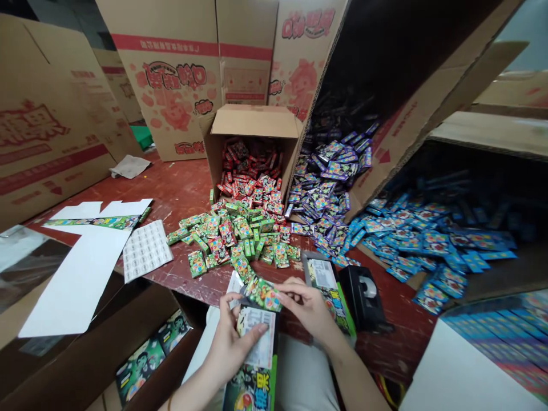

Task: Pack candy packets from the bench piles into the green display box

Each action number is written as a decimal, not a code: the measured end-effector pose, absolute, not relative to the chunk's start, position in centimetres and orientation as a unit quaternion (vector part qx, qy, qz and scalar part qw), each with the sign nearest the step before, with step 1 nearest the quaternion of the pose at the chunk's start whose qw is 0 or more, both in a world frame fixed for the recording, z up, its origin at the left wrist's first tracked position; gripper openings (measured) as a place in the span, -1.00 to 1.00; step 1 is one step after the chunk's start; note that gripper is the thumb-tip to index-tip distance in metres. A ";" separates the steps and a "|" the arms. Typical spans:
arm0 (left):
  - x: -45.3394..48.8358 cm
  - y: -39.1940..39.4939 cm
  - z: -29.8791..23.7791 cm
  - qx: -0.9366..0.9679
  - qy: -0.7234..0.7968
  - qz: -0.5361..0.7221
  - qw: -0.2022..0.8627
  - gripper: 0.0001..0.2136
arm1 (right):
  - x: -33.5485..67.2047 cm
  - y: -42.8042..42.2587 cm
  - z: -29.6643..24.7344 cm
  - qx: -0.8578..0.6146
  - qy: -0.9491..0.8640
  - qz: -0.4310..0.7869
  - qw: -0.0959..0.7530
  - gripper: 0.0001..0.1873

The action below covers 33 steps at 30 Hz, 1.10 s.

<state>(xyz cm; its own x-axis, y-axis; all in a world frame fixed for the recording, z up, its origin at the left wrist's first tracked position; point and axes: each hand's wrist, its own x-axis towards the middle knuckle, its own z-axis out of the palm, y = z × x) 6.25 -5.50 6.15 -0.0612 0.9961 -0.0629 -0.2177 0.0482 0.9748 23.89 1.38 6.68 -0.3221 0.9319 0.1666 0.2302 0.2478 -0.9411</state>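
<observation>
Red tabletop [175, 182], scuffed near its front edge, backed by tall printed cartons [165, 25]. Left hand [231, 337] closed around a black-and-green box [253, 374] above the lap [306, 377], thumb on its white label [262, 349] — right hand [311, 311] gripping green packets [262, 294] at the box's upper end, near the loose pile [242, 231] on the tabletop

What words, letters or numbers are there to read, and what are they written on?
"果", in yellow, on the box in the left hand.
"果", big and red, on the carton at far left.
"Q", in red, on the rear carton.
Too small or blurred: the box's white label, the small packs, the sheet of round marks. No number is readable.
</observation>
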 end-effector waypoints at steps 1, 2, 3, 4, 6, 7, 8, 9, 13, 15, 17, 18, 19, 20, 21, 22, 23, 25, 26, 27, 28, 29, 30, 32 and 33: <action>6.2 -5.5 6.2 0.406 0.473 0.560 0.546 -0.47 | 24.0 1.3 6.9 -0.412 -0.690 0.453 0.386 -0.77; 6.1 -5.6 6.3 0.402 0.472 0.566 0.543 -0.45 | 24.0 1.1 7.1 -0.399 -0.689 0.470 0.380 -0.77; 6.1 -5.6 6.4 0.400 0.471 0.570 0.542 -0.43 | 23.9 1.0 7.3 -0.391 -0.678 0.492 0.382 -0.77; 6.1 -5.6 6.5 0.400 0.469 0.568 0.544 -0.41 | 23.6 0.8 7.5 -0.389 -0.657 0.514 0.391 -0.75; 6.1 -5.7 6.7 0.412 0.462 0.557 0.554 -0.43 | 23.0 0.6 7.6 -0.402 -0.607 0.543 0.418 -0.71; 6.1 -5.8 6.8 0.420 0.458 0.550 0.557 -0.47 | 22.7 0.6 7.6 -0.411 -0.590 0.546 0.430 -0.69; 6.1 -5.8 6.8 0.427 0.456 0.546 0.558 -0.51 | 22.6 0.7 7.6 -0.417 -0.584 0.541 0.437 -0.68; 6.2 -5.9 6.8 0.431 0.456 0.546 0.555 -0.53 | 22.5 0.9 7.7 -0.417 -0.592 0.531 0.440 -0.68; 6.1 -6.1 6.6 0.431 0.466 0.549 0.545 -0.51 | 23.1 1.8 8.8 -0.392 -0.653 0.487 0.427 -0.76; 6.0 -6.1 6.4 0.432 0.460 0.545 0.553 -0.50 | 23.6 2.0 9.6 -0.386 -0.673 0.496 0.391 -0.78; 5.9 -6.1 6.4 0.423 0.452 0.548 0.562 -0.48 | 23.8 2.0 10.1 -0.380 -0.687 0.513 0.347 -0.77; 5.8 -6.1 6.4 0.417 0.451 0.552 0.564 -0.47 | 23.9 1.9 10.2 -0.378 -0.693 0.516 0.334 -0.76; 5.7 -6.1 6.4 0.412 0.452 0.554 0.565 -0.45 | 23.8 1.9 10.2 -0.376 -0.694 0.517 0.330 -0.76; 5.6 -6.1 6.5 0.412 0.453 0.554 0.565 -0.43 | 23.7 1.8 10.2 -0.375 -0.692 0.521 0.330 -0.77; 5.5 -6.1 6.6 0.417 0.453 0.548 0.566 -0.41 | 23.5 1.8 10.1 -0.378 -0.687 0.525 0.331 -0.77; 5.5 -6.1 6.6 0.425 0.452 0.541 0.568 -0.39 | 23.3 1.8 10.0 -0.385 -0.680 0.529 0.332 -0.78; 5.4 -6.0 6.7 0.433 0.449 0.533 0.571 -0.38 | 23.0 1.8 10.0 -0.393 -0.674 0.529 0.336 -0.78; 5.4 -6.0 6.7 0.444 0.446 0.525 0.573 -0.38 | 22.6 2.1 9.9 -0.401 -0.672 0.514 0.351 -0.77; 5.4 -6.0 6.8 0.446 0.446 0.525 0.572 -0.37 | 22.4 2.3 10.0 -0.399 -0.677 0.503 0.360 -0.76; 5.4 -6.0 6.8 0.446 0.444 0.525 0.573 -0.36 | 22.4 2.5 10.1 -0.392 -0.685 0.495 0.364 -0.77; 5.5 -6.0 6.8 0.445 0.439 0.524 0.578 -0.33 | 22.4 2.8 10.3 -0.385 -0.693 0.493 0.359 -0.77; 5.6 -6.1 6.9 0.445 0.431 0.522 0.587 -0.30 | 22.4 3.0 10.5 -0.378 -0.702 0.495 0.347 -0.77; 5.6 -6.1 7.0 0.446 0.421 0.518 0.596 -0.27 | 22.5 3.1 10.6 -0.371 -0.711 0.499 0.328 -0.78; 5.5 -6.1 7.0 0.451 0.410 0.514 0.603 -0.25 | 22.8 3.2 10.7 -0.358 -0.725 0.510 0.291 -0.78; 5.4 -6.0 7.0 0.457 0.412 0.514 0.598 -0.28 | 22.9 3.1 10.6 -0.356 -0.728 0.514 0.281 -0.78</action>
<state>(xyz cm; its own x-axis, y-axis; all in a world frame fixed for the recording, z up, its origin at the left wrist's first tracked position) 5.45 -6.02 6.99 0.1326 0.9909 -0.0229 -0.2379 0.0543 0.9698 22.86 3.07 10.63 -0.5888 0.8071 0.0438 0.2295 0.2188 -0.9484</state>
